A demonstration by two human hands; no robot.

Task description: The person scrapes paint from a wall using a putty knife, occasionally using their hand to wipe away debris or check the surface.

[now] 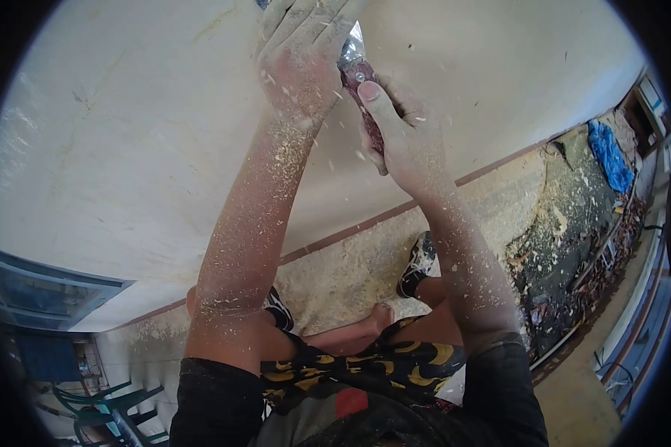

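Note:
My right hand (404, 138) grips the dark red handle of a putty knife (364, 100), thumb on the handle near its rivet. The short metal blade points up, and its far part is hidden by my left hand. My left hand (298, 71) is raised in front of the pale wall (164, 112), back toward me, its fingertips cut off by the frame's top edge. A small dark blue bit of something shows beside those fingers; what it belongs to is hidden. Pale flakes cover both hands and forearms, and some float in the air.
Below the wall's brown base line, the concrete floor (335, 279) is strewn with shavings. Shoes and a bare foot (380, 316) are below me. Debris and a blue plastic sheet (610, 156) lie right. At lower left are a green chair (115, 406) and a blue-framed window (52, 287).

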